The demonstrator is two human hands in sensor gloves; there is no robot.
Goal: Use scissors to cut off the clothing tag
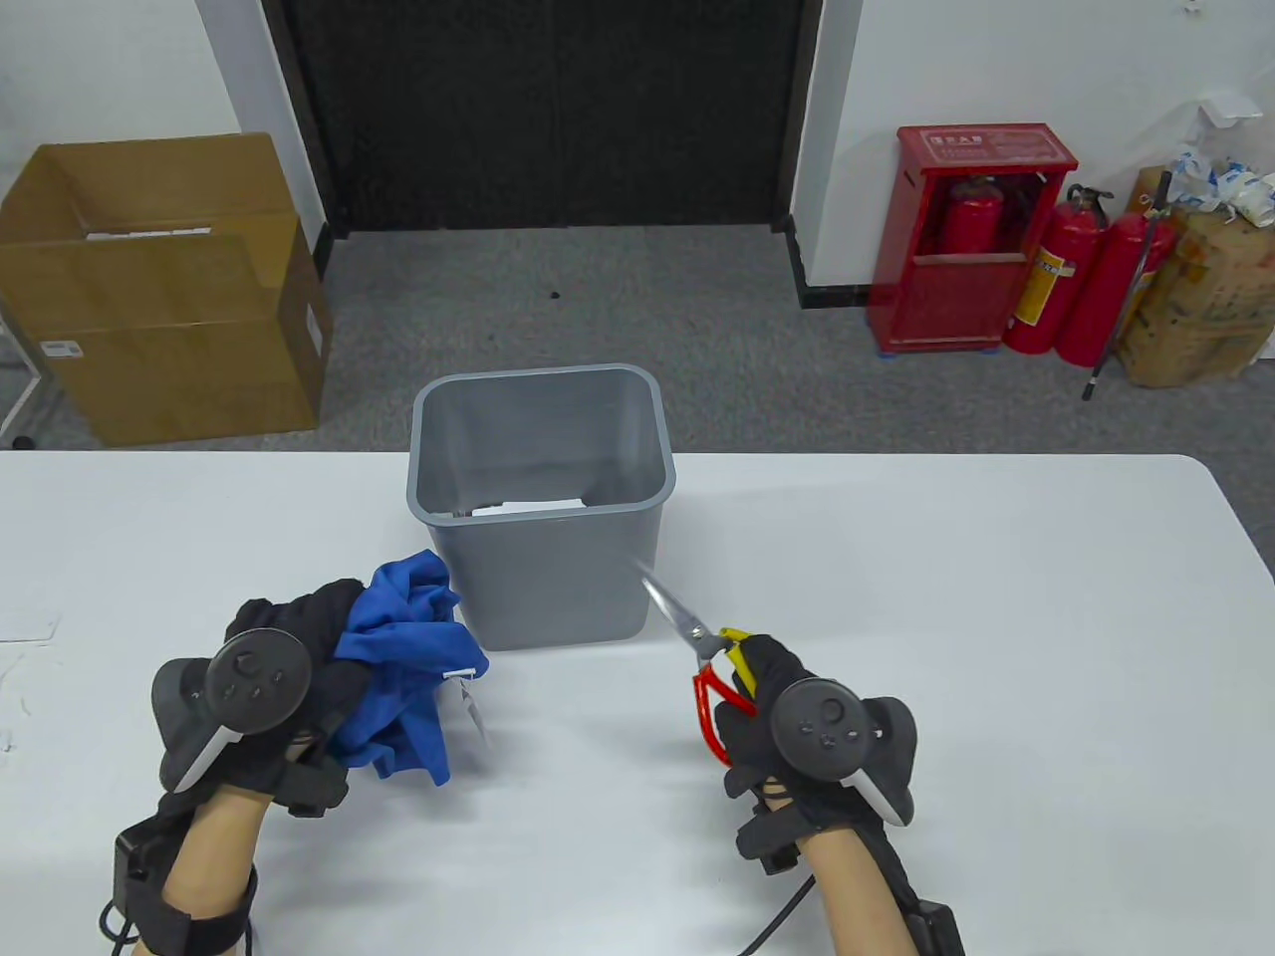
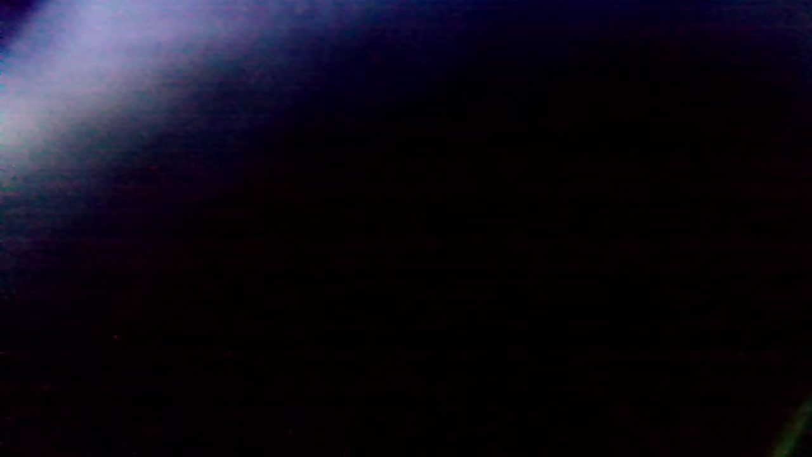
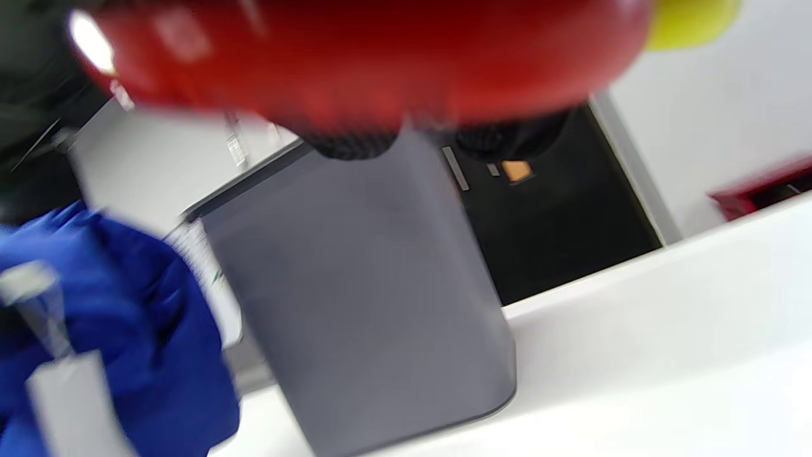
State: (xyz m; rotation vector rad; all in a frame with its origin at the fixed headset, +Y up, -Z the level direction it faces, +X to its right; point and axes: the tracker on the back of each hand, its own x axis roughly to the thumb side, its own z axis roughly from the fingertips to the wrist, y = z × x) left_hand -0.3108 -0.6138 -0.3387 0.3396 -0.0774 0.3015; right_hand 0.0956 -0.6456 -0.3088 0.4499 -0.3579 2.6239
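Observation:
My left hand (image 1: 289, 652) grips a bunched blue garment (image 1: 408, 667) and holds it above the white table (image 1: 896, 617), left of the grey bin (image 1: 543, 498). A white tag (image 1: 473, 707) hangs from the garment's right edge on a thin string. My right hand (image 1: 767, 697) holds scissors (image 1: 697, 647) with red and yellow handles; the blades look closed and point up-left toward the bin's front right corner. In the right wrist view the red handle (image 3: 355, 57) fills the top, with the garment (image 3: 139, 343) and blurred tag (image 3: 70, 393) at lower left. The left wrist view is dark.
The grey bin (image 3: 361, 298) stands at the table's middle, just beyond both hands, with white scraps (image 1: 528, 506) inside. A cardboard box (image 1: 159, 299) and a red fire extinguisher cabinet (image 1: 971, 239) stand on the floor beyond the table.

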